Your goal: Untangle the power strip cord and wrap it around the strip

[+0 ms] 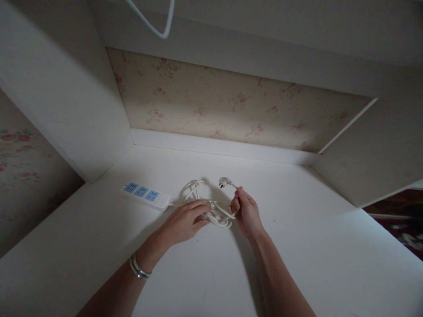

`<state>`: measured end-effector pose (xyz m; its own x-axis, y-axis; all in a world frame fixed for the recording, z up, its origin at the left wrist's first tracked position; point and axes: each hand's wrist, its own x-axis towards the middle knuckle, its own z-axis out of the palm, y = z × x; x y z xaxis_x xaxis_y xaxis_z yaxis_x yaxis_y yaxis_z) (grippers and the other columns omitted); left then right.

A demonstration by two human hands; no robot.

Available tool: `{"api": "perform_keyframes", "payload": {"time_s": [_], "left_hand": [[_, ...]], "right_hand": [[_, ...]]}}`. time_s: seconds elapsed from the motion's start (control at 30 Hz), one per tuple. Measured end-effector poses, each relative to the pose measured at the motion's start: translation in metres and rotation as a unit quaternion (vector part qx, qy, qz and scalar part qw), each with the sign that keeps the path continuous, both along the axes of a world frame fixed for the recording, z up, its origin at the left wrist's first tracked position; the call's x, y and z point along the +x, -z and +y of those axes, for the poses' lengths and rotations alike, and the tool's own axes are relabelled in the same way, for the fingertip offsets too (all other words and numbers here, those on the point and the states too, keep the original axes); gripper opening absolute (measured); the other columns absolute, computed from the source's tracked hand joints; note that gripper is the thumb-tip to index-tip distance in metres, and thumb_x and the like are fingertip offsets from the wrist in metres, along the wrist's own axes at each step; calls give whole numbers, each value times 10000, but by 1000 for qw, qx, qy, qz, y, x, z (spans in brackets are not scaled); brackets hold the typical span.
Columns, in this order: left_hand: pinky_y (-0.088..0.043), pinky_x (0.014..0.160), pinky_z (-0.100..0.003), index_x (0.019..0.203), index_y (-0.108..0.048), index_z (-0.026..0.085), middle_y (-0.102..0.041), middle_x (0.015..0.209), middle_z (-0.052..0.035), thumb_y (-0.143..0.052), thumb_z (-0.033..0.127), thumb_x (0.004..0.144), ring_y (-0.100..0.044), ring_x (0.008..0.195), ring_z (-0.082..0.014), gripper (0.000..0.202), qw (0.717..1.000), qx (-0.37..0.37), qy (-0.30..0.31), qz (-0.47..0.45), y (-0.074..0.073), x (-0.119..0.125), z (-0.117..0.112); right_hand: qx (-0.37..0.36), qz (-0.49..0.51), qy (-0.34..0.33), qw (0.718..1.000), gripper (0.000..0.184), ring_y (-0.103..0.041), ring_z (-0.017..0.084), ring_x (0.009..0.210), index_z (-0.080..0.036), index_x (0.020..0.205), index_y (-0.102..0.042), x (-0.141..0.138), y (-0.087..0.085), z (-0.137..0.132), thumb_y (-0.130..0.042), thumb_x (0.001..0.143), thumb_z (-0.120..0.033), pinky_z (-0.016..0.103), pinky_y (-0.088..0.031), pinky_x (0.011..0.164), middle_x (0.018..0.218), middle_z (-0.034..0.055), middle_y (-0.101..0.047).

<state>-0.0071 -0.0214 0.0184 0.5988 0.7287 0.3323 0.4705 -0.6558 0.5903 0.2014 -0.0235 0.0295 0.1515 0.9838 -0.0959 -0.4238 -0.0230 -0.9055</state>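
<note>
A white power strip [147, 196] with blue socket faces lies at the left on the white surface. Its white cord [220, 216] runs right into a loose, tangled coil. My left hand [187, 221] rests over the left side of that coil, fingers curved around the loops; its fingertips are partly hidden behind the cord. Just beyond the coil, my right hand [246, 210] pinches the cord close behind the plug [225, 182], which is held up with its dark prongs pointing left. A loop of the cord also passes by the right fingers.
A white tabletop [297, 246] spreads under everything, with a low back ledge [211, 145] and floral wallpaper [205, 101] behind it. White side panels [363, 149] and an overhead board [247, 53] enclose the space. A thin white bent rod [165, 33] hangs at the top.
</note>
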Motion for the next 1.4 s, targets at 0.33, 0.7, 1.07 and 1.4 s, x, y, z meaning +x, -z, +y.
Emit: {"api": "perform_keyframes", "payload": {"time_s": [0.33, 0.7, 1.07, 1.4], "left_hand": [[-474, 959, -347, 1093, -623, 236, -613, 1165, -49, -564, 208, 872, -574, 1085, -187, 230, 999, 42, -19, -9, 4, 1, 0], [-414, 556, -227, 905, -460, 195, -485, 691, 58, -649, 287, 797, -501, 602, -103, 237, 964, -143, -155, -159, 18, 14, 1], [-485, 650, -247, 827, -541, 147, -650, 764, -16, -646, 334, 762, -601, 666, -111, 224, 840, -397, -133, -346, -4, 18, 2], [-481, 596, -247, 770, -662, 133, -635, 664, -14, -599, 275, 751, -600, 613, -130, 157, 873, -436, -95, -196, -5, 10, -2]], "right_hand": [[28, 91, -12, 995, 219, -477, 93, 603, -213, 888, -679, -8, -5, -5, -703, 786, -405, 218, -456, 608, 702, -33, -508], [-2, 81, -16, 997, 338, -406, 21, 438, -212, 938, -694, -9, -1, -7, -822, 646, -323, 172, -335, 412, 753, -42, -620], [31, 75, -7, 997, 209, -519, 39, 504, -216, 810, -607, -12, 2, -2, -752, 765, -359, 162, -429, 466, 821, -25, -661], [24, 88, -2, 996, 221, -529, 51, 517, -211, 801, -611, -12, 2, -1, -746, 765, -382, 183, -451, 488, 824, -11, -670]]}}
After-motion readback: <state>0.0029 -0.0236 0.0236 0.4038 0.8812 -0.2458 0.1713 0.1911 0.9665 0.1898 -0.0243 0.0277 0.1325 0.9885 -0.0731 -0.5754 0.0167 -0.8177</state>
